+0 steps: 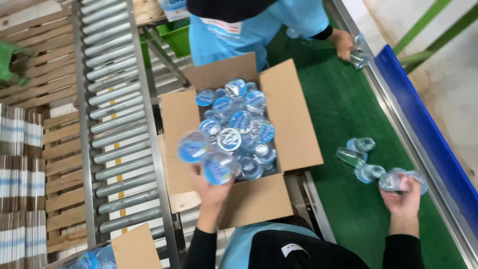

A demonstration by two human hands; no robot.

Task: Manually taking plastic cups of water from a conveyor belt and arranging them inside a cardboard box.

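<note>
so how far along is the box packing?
Done: the cardboard box looks nearly full of sealed water cups. In hand: left hand holds two cups over the box; right hand grips one on the green belt. Left: a few loose cups on the belt; flaps open.

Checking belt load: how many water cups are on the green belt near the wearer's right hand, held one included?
4, possibly more hidden: one in the right hand as held cup, cup beside it, cup further up, tipped cup left of those.
</note>
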